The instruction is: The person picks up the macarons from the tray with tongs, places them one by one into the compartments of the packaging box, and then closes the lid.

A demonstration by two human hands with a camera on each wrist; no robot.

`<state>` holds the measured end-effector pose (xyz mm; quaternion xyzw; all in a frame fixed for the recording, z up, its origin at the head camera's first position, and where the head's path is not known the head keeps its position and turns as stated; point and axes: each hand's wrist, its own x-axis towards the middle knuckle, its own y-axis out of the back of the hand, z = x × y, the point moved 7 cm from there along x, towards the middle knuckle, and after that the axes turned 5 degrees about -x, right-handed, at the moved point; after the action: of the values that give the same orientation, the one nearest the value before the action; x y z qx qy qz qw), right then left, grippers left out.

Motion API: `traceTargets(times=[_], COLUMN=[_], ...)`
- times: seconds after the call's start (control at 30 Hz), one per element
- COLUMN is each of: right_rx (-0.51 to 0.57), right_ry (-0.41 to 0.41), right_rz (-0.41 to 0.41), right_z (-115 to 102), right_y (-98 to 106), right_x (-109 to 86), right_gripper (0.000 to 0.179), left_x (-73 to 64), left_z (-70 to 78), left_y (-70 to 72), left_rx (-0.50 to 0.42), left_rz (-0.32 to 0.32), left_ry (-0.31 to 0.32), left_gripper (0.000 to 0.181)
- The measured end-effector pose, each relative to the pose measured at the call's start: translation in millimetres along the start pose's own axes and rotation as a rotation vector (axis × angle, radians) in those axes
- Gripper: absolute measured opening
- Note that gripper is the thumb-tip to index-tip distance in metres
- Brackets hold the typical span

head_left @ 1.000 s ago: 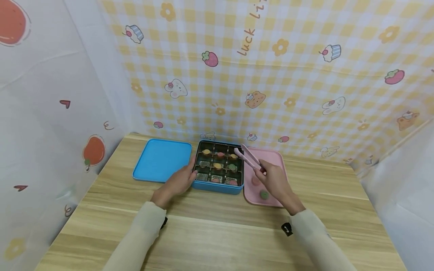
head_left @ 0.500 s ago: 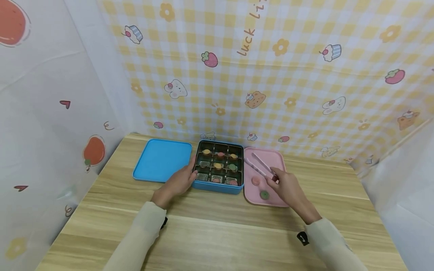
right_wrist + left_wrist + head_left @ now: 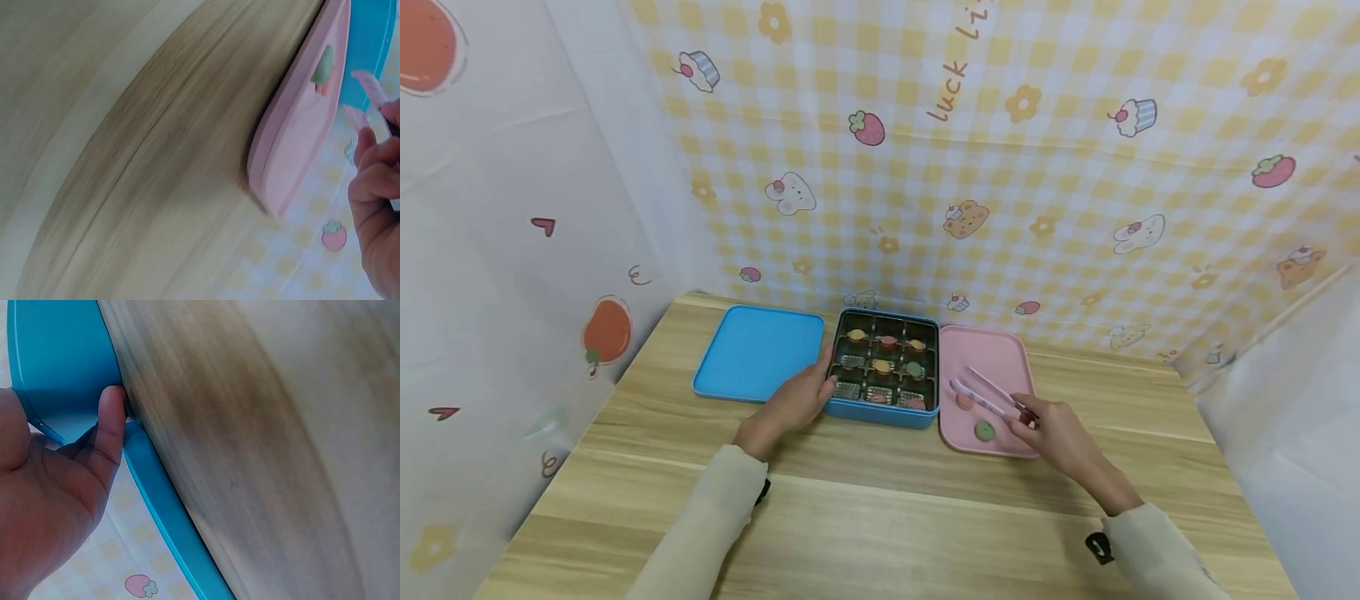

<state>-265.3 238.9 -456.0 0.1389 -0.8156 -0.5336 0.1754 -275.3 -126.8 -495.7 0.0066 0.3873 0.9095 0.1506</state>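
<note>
My left hand (image 3: pixel 796 402) rests along the left wall of a blue tin box (image 3: pixel 880 414), thumb at the rim. In the left wrist view a nearly straight finger (image 3: pixel 110 419) touches the box's side wall. A divided dark insert inside the tin holds several small yellow, pink and green cookie-like rounds. My right hand (image 3: pixel 1063 437) grips pink tongs (image 3: pixel 988 392) above the pink tray (image 3: pixel 988 342), their tips parted with nothing visible between them. Beneath the tips lies a pink round piece (image 3: pixel 965 402); nearer the front edge sits a green round piece (image 3: pixel 984 431).
A flat blue lid (image 3: pixel 760 354) lies left of the tin. All stand on a wood-grain table (image 3: pixel 865 517) against a yellow checked cloth backdrop (image 3: pixel 910 167). White cloth (image 3: pixel 497 275) hangs on the left side.
My right hand has moved the tongs from above the tin's right edge, rightward and toward me, over the pink piece on the tray. My left hand has stayed at the tin.
</note>
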Motion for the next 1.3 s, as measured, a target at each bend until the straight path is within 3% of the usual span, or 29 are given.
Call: traceTargets(times=[0.4, 0.83, 1.3], right_rx=[0.024, 0.013, 0.018], right_ry=[0.004, 0.055, 0.015], right_rz=[-0.045, -0.037, -0.041], right_z=[11, 15, 16], right_y=[3, -1, -7], right_x=[-15.3, -19.0, -19.2], right_gripper=[0.036, 0.032, 0.031], left_x=[1.1, 0.3, 1.0], left_z=[0.3, 0.4, 0.4], left_y=[0.6, 0.4, 1.0], left_rx=[-0.007, -0.017, -0.013], left_rz=[-0.010, -0.011, 0.006], left_ry=[-0.002, 0.003, 0.000], left_gripper=[0.067, 0.067, 0.067])
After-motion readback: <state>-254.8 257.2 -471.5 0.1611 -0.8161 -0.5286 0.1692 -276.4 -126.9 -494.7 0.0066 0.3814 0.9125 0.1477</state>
